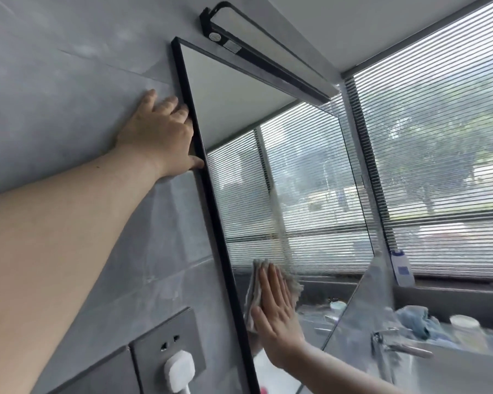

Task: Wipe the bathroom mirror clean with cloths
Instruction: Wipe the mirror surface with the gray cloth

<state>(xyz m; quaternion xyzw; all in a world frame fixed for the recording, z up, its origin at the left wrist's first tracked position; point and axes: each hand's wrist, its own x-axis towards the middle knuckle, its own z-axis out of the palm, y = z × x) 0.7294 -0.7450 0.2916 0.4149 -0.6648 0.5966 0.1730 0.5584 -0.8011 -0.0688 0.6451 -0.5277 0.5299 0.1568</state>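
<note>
A black-framed mirror (268, 172) hangs on the grey tiled wall and reflects the window blinds. My left hand (162, 132) grips the mirror's left frame edge high up, fingers curled behind it and thumb on the front. My right hand (276, 314) lies flat against the lower glass, pressing a grey cloth (256, 282) onto it. The cloth bunches out above and left of my fingers. A hazy vertical smear runs up the glass above the cloth.
A black light bar (268, 49) sits over the mirror. A grey wall socket with a white plug (180, 368) is below left. Right: window blinds, a white bottle (402, 268) on the sill, a blue cloth (416, 319), a tap (393, 345) and a white cup.
</note>
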